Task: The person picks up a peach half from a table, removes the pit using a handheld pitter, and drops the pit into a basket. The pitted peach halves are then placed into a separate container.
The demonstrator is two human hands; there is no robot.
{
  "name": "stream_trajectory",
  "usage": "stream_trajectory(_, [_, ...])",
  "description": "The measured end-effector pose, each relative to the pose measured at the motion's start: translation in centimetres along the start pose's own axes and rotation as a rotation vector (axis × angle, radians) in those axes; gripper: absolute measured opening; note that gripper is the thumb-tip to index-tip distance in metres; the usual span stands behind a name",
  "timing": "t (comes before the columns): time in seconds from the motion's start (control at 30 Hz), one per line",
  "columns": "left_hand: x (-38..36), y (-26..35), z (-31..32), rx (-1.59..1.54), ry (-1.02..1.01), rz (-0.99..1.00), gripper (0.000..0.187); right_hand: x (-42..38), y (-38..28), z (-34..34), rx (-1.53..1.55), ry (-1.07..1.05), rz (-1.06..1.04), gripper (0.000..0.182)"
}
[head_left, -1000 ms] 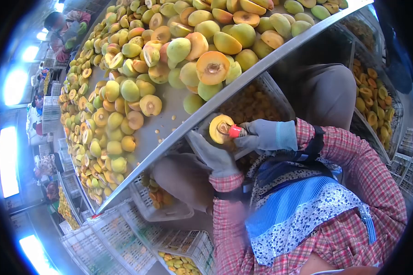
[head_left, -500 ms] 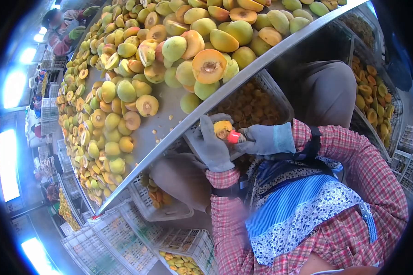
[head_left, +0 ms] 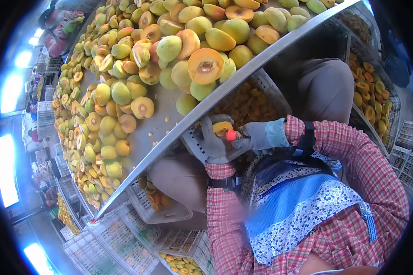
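My left hand (head_left: 214, 144), in a grey glove, is wrapped around a yellow-orange peach half (head_left: 223, 128). My right hand (head_left: 259, 136), gloved in grey with a blue cuff, grips a small pitting tool (head_left: 233, 135) with a bright red part. The tool's red part lies against the cut side of the peach half; its working tip is hidden. Both hands are over a crate (head_left: 280, 98) on my lap side, below the table edge, which has many small brownish-orange pieces in it.
Many halved peaches (head_left: 205, 66) are heaped on the metal table (head_left: 153, 103), whose raised rim (head_left: 179, 128) runs diagonally before me. Crates with peach halves stand right (head_left: 369, 91) and lower left (head_left: 163, 208). Stacked white crates (head_left: 108, 243) stand at left. A co-worker (head_left: 59, 30) is at the far side.
My hands have shifted slightly, with the peach half turned a little in my left hand and the tool still against it. The view has moved slightly.
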State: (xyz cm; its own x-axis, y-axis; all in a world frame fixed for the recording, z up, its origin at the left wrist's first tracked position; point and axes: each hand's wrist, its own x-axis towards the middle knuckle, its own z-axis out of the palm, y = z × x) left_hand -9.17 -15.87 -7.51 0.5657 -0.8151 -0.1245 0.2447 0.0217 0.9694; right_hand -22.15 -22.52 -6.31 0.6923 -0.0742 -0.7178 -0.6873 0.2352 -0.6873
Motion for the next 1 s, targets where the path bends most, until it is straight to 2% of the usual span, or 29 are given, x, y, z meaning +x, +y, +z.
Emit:
stream_trajectory(0.03, [0.1, -0.3, -0.1, 0.018, 0.08, 0.04, 0.037, 0.1, -0.1, 0.0, 0.002, -0.003, 0.006, 0.048])
stream_trajectory(0.17, [0.5, -0.9, -0.6, 0.088, 0.142, 0.004, 0.034, 0.3, -1.0, -0.2, 0.084, -0.046, 0.03, 0.051])
stream_trajectory(0.23, [1.2, -2.5, -1.6, 0.178, 0.312, 0.154, 0.034, 0.9, -1.3, 0.0, 0.095, -0.049, 0.002, 0.052])
stream_trajectory(0.27, [1.3, -3.2, -2.2, 0.179, 0.313, 0.146, 0.034, 1.2, -1.4, 0.1, 0.094, -0.043, 0.033, 0.053])
stream_trajectory(0.33, [1.3, -3.6, -2.8, 1.02, 0.3, 0.862, 0.037, 1.4, -1.6, -0.1, 0.095, -0.034, 0.078, 0.054])
stream_trajectory(0.47, [2.2, -3.7, -4.2, 1.078, 0.174, 0.781, 0.036, 0.9, -3.0, -0.7, 0.011, -0.055, 0.126, 0.056])
stream_trajectory(0.53, [2.8, -4.5, -4.6, -0.001, -0.001, -0.243, 0.035, 1.0, -3.0, -0.5, -0.029, -0.064, 0.149, 0.057])
stream_trajectory(0.57, [2.5, -4.6, -4.7, 0.001, -0.003, -0.24, 0.035, 1.2, -2.8, -0.5, -0.031, -0.073, 0.167, 0.056])
stream_trajectory(0.63, [1.4, -2.0, -3.0, 0.557, 0.04, 0.276, 0.033, 1.6, -2.1, -0.4, -0.03, -0.084, 0.189, 0.055])
stream_trajectory(0.67, [1.6, -2.8, -3.5, 0.556, 0.037, 0.277, 0.033, 1.7, -1.7, -0.4, 0.041, -0.11, 0.163, 0.055])
stream_trajectory(0.73, [2.4, -3.8, -4.3, 0.94, 0.088, 0.695, 0.029, 1.7, -1.6, -0.5, 0.103, -0.139, 0.139, 0.055])
stream_trajectory(0.77, [2.0, -4.3, -4.5, 0.942, 0.091, 0.694, 0.029, 1.7, -1.6, -0.5, 0.084, -0.144, 0.115, 0.054])
stream_trajectory(0.83, [1.6, -1.6, -2.7, 0.28, 0.162, 0.105, 0.027, 1.5, -1.8, -0.6, 0.069, -0.143, 0.085, 0.053])
stream_trajectory(0.87, [1.6, -0.7, -2.4, 0.279, 0.162, 0.105, 0.027, 1.3, -2.0, -0.6, 0.066, -0.136, 0.113, 0.053])
stream_trajectory(0.93, [1.8, 0.8, -2.5, 0.149, -0.037, -0.174, 0.028, 1.0, -2.2, -0.5, 0.066, -0.13, 0.138, 0.054])
stream_trajectory(0.97, [1.7, 0.6, -2.3, 0.15, -0.038, -0.173, 0.028, 1.0, -2.3, -0.5, 0.083, -0.124, 0.151, 0.054])
stream_trajectory(1.0, [1.3, 0.3, -2.1, 0.212, -0.003, -0.033, 0.028, 0.9, -2.3, -0.4, 0.1, -0.118, 0.167, 0.053])
